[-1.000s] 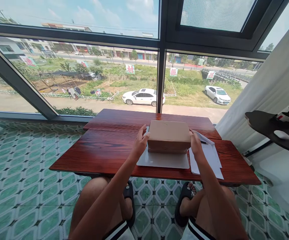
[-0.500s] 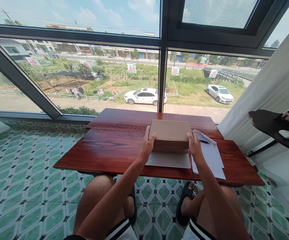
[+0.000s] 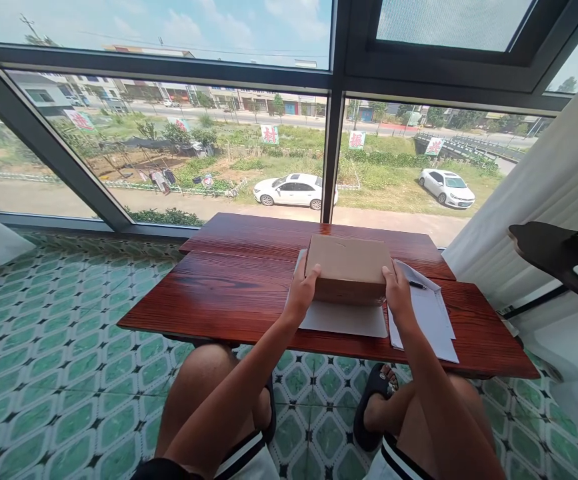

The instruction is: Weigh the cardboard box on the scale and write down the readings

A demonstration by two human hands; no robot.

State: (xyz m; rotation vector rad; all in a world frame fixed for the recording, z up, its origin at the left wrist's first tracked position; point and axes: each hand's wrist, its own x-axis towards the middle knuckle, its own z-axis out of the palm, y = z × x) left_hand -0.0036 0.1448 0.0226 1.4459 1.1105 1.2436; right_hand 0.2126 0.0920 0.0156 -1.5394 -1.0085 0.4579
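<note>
Dark-red wooden table (image 3: 219,293) planks lie in front of the person. Left hand (image 3: 305,285) and right hand (image 3: 397,288) hold a brown cardboard box (image 3: 349,259) between them, one at each end, thumbs near its front edge. It is over a flat grey panel (image 3: 343,321), left of white papers (image 3: 421,317) and a dark pen (image 3: 418,285). Outside, beyond parked cars (image 3: 291,191), red-lettered signs (image 3: 269,135) read 村, 振, 兴; others are too blurred.

So the left forearm (image 3: 256,373) is slanting forward and inward, and the right forearm (image 3: 427,377) is pretty much mirroring it. Wrists are staying out of any big bend, I'd say. The left hand (image 3: 303,288) and right hand (image 3: 399,291) are facing each other, well apart, both gripping, thumbs sitting innermost, fingers pointing forward.
</note>
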